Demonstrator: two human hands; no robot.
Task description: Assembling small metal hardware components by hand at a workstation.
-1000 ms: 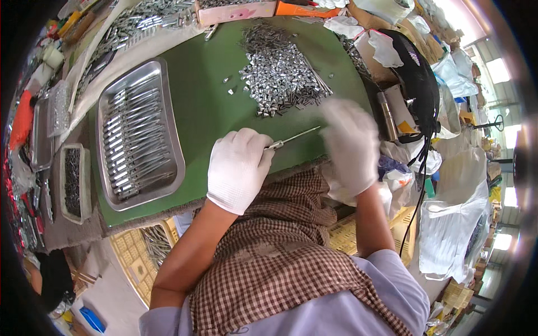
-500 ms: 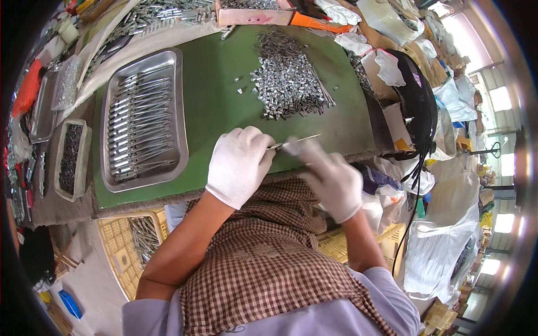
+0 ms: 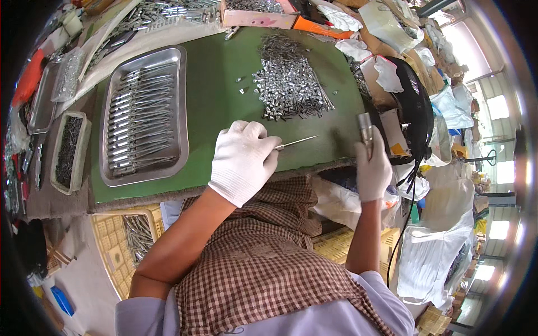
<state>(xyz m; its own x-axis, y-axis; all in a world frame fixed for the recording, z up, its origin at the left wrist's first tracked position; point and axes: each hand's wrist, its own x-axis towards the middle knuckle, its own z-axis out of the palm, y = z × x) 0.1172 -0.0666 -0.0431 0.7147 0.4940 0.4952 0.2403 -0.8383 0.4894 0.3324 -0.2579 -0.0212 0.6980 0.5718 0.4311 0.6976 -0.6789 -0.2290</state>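
Pinched in the fist of my left hand (image 3: 242, 161), in a white knitted glove, is a thin pointed metal rod (image 3: 301, 140) whose tip points right over the green mat (image 3: 218, 84). My right hand (image 3: 374, 175), gloved likewise, is raised at the right end of the mat, its fingers closed round a short shiny metal cylinder (image 3: 365, 126). The cylinder's lower part is hidden in the fingers. Rod and cylinder are apart. Beyond my hands lies a pile of small silvery metal pieces (image 3: 286, 84), with thin dark pins (image 3: 278, 47) heaped at its far side.
A steel tray (image 3: 182, 120) on the left holds a column of assembled pointed metal rods. Left of it stands a narrow box (image 3: 84, 147) of small dark parts. A black bag (image 3: 417, 103) and a cable (image 3: 407, 215) are at the right. Yellow crates (image 3: 109, 246) stand below the table.
My right hand has moved right, away from my left hand, and now holds the metal cylinder upright. The rod stays in my left hand. The view has shifted slightly.
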